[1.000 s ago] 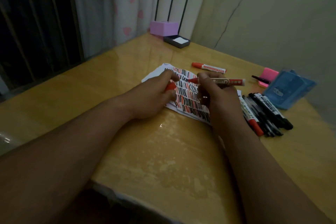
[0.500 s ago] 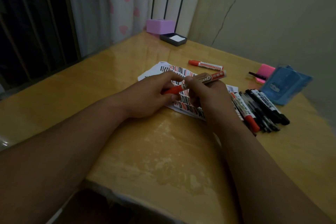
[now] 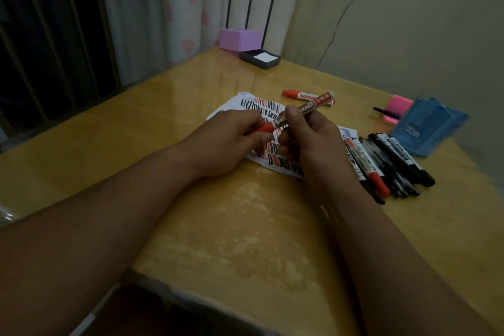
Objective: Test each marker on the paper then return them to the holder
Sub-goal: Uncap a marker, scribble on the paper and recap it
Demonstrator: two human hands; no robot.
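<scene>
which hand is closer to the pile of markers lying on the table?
Right. The right hand, gripping the red marker, sits just beside the marker pile. The left hand pinches that marker's red end over the paper, beyond the right hand from the pile.

Red-and-black-streaked white paper (image 3: 246, 102)
</scene>
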